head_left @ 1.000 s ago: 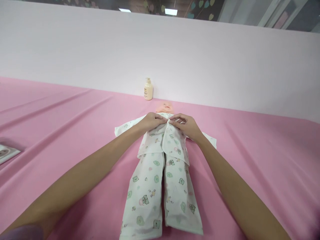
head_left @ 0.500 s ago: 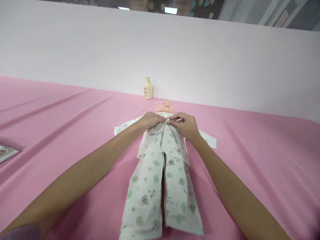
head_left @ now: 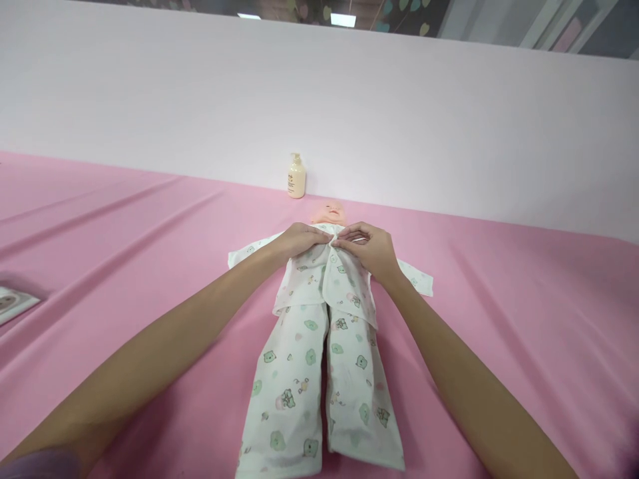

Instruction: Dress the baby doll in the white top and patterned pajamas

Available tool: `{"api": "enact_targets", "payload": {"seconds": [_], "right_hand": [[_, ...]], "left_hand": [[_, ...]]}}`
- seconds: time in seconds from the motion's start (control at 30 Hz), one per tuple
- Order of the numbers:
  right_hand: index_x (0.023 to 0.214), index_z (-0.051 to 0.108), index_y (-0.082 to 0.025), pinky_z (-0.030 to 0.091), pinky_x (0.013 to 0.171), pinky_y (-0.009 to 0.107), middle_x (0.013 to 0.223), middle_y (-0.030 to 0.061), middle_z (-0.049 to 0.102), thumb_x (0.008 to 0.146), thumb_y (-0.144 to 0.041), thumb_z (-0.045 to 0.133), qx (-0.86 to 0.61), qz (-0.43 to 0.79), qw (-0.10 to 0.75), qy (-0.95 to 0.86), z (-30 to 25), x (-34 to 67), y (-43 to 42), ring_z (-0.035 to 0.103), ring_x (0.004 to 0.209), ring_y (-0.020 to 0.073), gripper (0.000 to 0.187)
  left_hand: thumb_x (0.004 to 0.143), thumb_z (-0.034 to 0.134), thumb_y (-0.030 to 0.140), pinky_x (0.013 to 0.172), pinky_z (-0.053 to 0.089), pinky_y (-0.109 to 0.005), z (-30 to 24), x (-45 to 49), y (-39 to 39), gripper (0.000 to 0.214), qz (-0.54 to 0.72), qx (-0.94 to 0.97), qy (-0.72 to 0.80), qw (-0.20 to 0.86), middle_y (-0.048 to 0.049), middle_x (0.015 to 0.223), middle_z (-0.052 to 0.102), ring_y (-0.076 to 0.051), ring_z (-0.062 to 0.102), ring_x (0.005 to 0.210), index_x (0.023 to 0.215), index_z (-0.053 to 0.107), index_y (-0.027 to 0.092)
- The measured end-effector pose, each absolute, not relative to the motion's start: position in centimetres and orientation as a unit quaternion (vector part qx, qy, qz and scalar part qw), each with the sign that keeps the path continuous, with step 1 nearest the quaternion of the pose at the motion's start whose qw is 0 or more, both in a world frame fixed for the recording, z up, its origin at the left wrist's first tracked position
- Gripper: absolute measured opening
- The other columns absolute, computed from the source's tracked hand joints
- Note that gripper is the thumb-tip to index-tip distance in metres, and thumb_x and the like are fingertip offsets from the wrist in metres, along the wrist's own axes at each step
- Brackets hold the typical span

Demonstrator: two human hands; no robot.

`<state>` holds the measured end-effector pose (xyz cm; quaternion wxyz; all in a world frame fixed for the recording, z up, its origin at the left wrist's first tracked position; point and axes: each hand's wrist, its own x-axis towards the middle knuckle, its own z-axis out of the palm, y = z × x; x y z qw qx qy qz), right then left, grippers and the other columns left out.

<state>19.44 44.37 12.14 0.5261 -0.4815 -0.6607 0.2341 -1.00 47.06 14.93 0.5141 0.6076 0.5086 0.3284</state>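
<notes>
A baby doll (head_left: 331, 212) lies on its back with its head toward the wall. It wears a white printed jacket (head_left: 307, 283) and matching trousers (head_left: 294, 379). At the upper chest, my left hand (head_left: 302, 239) pinches one edge of the jacket's front opening. Opposite it, my right hand (head_left: 368, 247) pinches the overlapping front edge between thumb and fingers. The fingertips of both hands nearly meet, so any fastener between them is hidden. A round snap shows on the jacket front just below. Both sleeves stretch out sideways.
A cream pump bottle (head_left: 296, 178) stands behind the doll's head, close to the white wall (head_left: 150, 86). At the far left lies a flat white packet (head_left: 16, 303), cut off by the view. Pink cloth (head_left: 499, 299) with creases covers the surface.
Both hands stay at the same place on the jacket front. The right fingers have shifted very slightly at the edge. The view has tilted a little.
</notes>
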Motion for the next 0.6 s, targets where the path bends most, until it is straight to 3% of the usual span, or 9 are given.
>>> {"api": "enact_targets", "payload": {"seconds": [0.2, 0.4, 0.6], "right_hand": [[0.086, 0.086, -0.024, 0.066, 0.092, 0.040, 0.093, 0.0036, 0.083, 0.075, -0.038, 0.093, -0.459, 0.246, 0.537, -0.663, 11.8, 19.4, 44.5, 0.080, 0.088, 0.0242, 0.019], [0.090, 0.085, -0.023, 0.068, 0.084, 0.038, 0.094, 0.0043, 0.083, 0.078, -0.037, 0.092, -0.462, 0.216, 0.524, -0.682, 11.5, 19.4, 44.8, 0.079, 0.084, 0.0227, 0.019], [0.091, 0.083, -0.024, 0.067, 0.081, 0.036, 0.090, 0.0030, 0.081, 0.083, -0.035, 0.088, -0.435, 0.129, 0.520, -0.723, 11.0, 19.1, 45.0, 0.077, 0.080, 0.0202, 0.015]], "left_hand": [[0.069, 0.090, 0.046, 0.059, 0.043, -0.028, 14.5, -1.2, 47.7, 0.032, 0.306, 0.615, 0.508, 0.520, -0.0045, 0.079, 0.075, -0.022, 0.066, 0.076, 0.081, 0.082, 0.017], [0.069, 0.091, 0.040, 0.060, 0.044, -0.030, 13.8, -1.0, 48.3, 0.028, 0.336, 0.611, 0.497, 0.516, -0.0041, 0.068, 0.070, -0.021, 0.065, 0.070, 0.073, 0.078, 0.017], [0.069, 0.093, 0.046, 0.063, 0.049, -0.030, 13.5, -0.8, 48.1, 0.032, 0.340, 0.619, 0.490, 0.511, -0.0063, 0.078, 0.076, -0.024, 0.070, 0.079, 0.078, 0.082, 0.018]]}}
